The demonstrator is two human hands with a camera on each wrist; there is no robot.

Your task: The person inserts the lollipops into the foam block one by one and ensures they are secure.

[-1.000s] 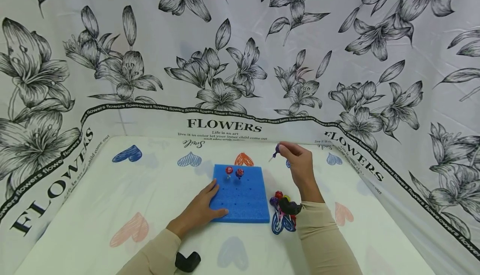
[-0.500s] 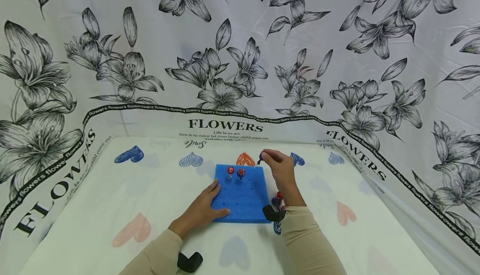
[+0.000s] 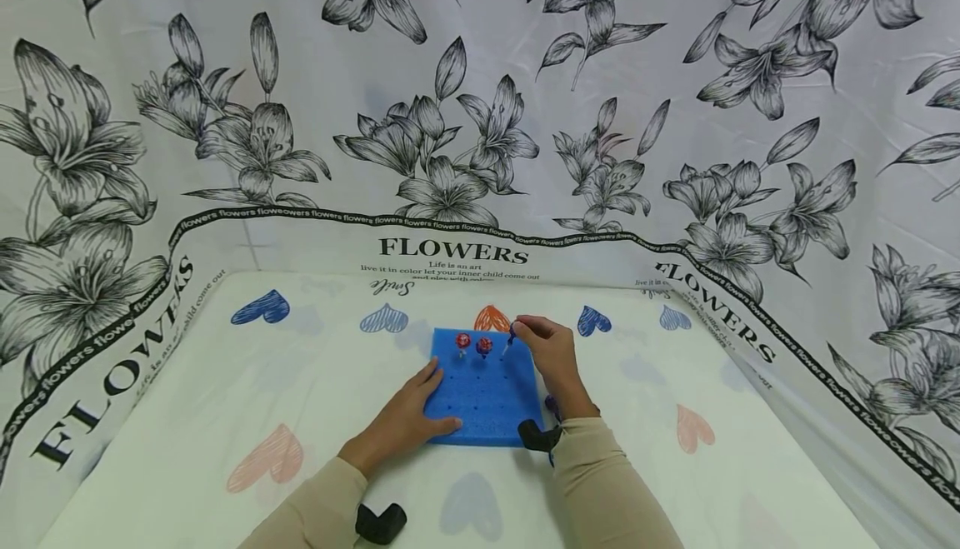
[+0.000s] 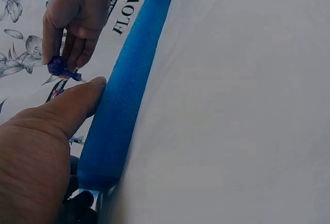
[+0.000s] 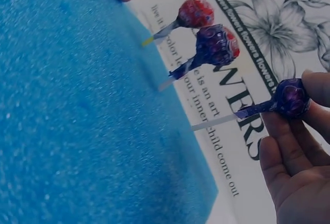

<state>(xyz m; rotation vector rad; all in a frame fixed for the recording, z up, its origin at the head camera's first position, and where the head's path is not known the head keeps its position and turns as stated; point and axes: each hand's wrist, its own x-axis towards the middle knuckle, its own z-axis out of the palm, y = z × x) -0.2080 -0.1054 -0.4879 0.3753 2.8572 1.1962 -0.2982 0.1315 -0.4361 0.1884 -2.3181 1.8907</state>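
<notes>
My right hand [image 3: 551, 355] pinches a purple-wrapped lollipop [image 5: 292, 98] by its candy head, stick pointing down at the blue foam board [image 3: 480, 416]. The white stick's tip meets the foam near the far right corner in the right wrist view; whether it is inside a hole I cannot tell. To its left, a red lollipop [image 5: 196, 13] and a purple-and-red lollipop [image 5: 217, 45] stand upright in the board's far row. My left hand [image 3: 401, 411] rests on the board's left edge, fingers spread along the side and thumb [image 4: 85, 100] near the front.
Loose lollipops [image 3: 552, 406] lie right of the board, mostly hidden behind my right wrist. Small holes dot the board in rows. The table is covered with a white heart-printed cloth [image 3: 337, 382], and a flower-printed curtain [image 3: 480, 141] hangs behind.
My right hand has moved left and down with the purple lollipop, from right of the board to its far right part. The left hand stays on the board's left edge.
</notes>
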